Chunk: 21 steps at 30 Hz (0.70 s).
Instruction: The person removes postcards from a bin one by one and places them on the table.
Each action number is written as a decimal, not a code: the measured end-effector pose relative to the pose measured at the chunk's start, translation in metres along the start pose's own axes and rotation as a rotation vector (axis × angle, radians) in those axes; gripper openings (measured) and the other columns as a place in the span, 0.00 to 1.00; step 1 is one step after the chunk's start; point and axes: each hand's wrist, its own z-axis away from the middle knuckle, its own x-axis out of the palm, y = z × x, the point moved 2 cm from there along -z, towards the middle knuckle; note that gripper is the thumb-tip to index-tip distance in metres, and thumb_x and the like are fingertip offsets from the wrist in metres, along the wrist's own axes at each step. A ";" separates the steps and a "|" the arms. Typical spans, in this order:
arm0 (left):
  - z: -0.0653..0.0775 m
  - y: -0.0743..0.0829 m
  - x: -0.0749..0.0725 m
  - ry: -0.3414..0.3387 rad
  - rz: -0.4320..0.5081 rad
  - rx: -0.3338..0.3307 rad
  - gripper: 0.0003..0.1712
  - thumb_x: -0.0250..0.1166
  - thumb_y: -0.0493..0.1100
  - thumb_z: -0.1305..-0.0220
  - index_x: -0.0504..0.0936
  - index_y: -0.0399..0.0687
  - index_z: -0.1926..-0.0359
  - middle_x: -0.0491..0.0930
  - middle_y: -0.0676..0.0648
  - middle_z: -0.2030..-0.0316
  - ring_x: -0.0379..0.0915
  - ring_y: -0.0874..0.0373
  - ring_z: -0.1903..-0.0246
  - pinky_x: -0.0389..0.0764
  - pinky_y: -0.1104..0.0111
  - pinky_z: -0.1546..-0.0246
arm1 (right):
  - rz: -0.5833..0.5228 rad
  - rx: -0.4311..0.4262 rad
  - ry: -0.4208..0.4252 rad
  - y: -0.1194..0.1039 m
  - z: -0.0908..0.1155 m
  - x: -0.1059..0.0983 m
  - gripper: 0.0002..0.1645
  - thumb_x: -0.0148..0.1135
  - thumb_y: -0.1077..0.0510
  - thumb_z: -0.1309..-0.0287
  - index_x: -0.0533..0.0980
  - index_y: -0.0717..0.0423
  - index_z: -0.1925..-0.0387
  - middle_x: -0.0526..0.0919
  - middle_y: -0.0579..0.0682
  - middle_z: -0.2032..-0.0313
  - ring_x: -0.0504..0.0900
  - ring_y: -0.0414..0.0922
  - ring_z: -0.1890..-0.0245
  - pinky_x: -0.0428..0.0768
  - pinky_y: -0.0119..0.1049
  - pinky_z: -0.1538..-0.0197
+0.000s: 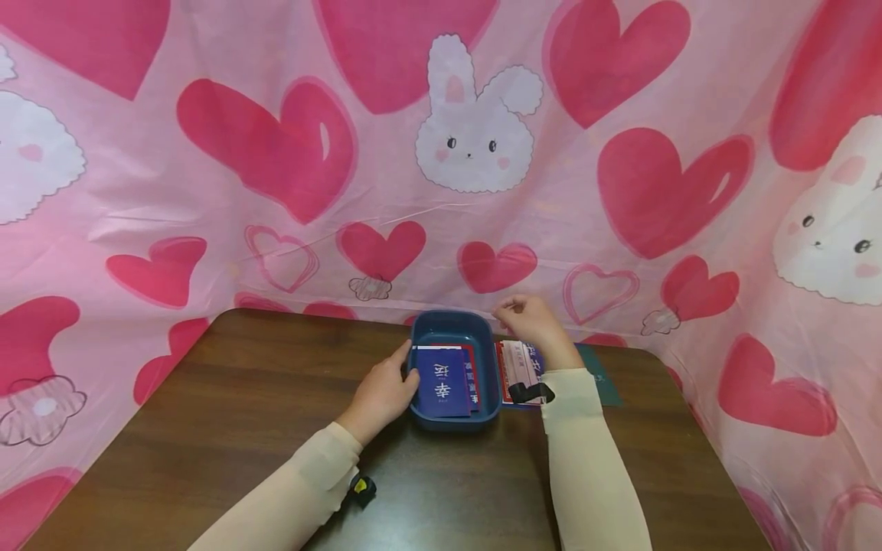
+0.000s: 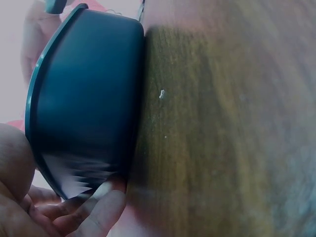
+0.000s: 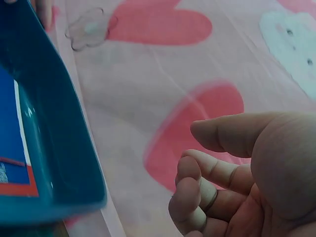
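Observation:
A dark blue plastic box (image 1: 451, 423) sits on the table. Inside lie a blue card (image 1: 441, 394) with large white characters and, partly under it, a red-edged card (image 1: 472, 375). My left hand (image 1: 386, 390) grips the box's left side, thumb at the rim and fingers against the outer wall (image 2: 86, 98). Over the box's far right corner hovers my right hand (image 1: 530, 321), fingers loosely curled, thumb apart, nothing held (image 3: 222, 173). Below the right wrist, a spread of cards (image 1: 518, 360) lies beside the box, partly hidden by the sleeve.
A dark green card (image 1: 606, 383) pokes out right of the right sleeve. The brown wooden table (image 1: 276, 383) meets a pink curtain (image 1: 393, 199) with hearts and rabbits along its far edge. Black straps (image 1: 530, 393) sit on both wrists.

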 end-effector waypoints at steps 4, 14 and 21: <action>0.000 0.000 -0.001 0.005 0.002 0.002 0.41 0.62 0.49 0.15 0.61 0.48 0.10 0.75 0.37 0.19 0.77 0.35 0.22 0.77 0.34 0.25 | 0.001 0.007 -0.022 -0.011 0.001 0.012 0.18 0.68 0.49 0.22 0.87 0.59 0.45 0.88 0.55 0.63 0.91 0.55 0.60 0.91 0.42 0.52; 0.001 0.000 -0.002 0.009 0.003 0.011 0.41 0.62 0.50 0.15 0.62 0.47 0.10 0.76 0.37 0.19 0.77 0.35 0.23 0.78 0.34 0.25 | 0.008 -0.019 0.040 -0.016 -0.007 0.035 0.18 0.70 0.49 0.23 0.88 0.60 0.48 0.90 0.56 0.65 0.87 0.47 0.68 0.87 0.37 0.60; 0.000 -0.001 0.000 0.003 0.015 0.009 0.41 0.62 0.50 0.15 0.62 0.48 0.10 0.76 0.37 0.20 0.78 0.35 0.24 0.79 0.34 0.26 | 0.170 -0.097 0.055 -0.024 -0.013 0.057 0.15 0.72 0.49 0.26 0.91 0.57 0.57 0.90 0.55 0.66 0.86 0.50 0.64 0.86 0.45 0.56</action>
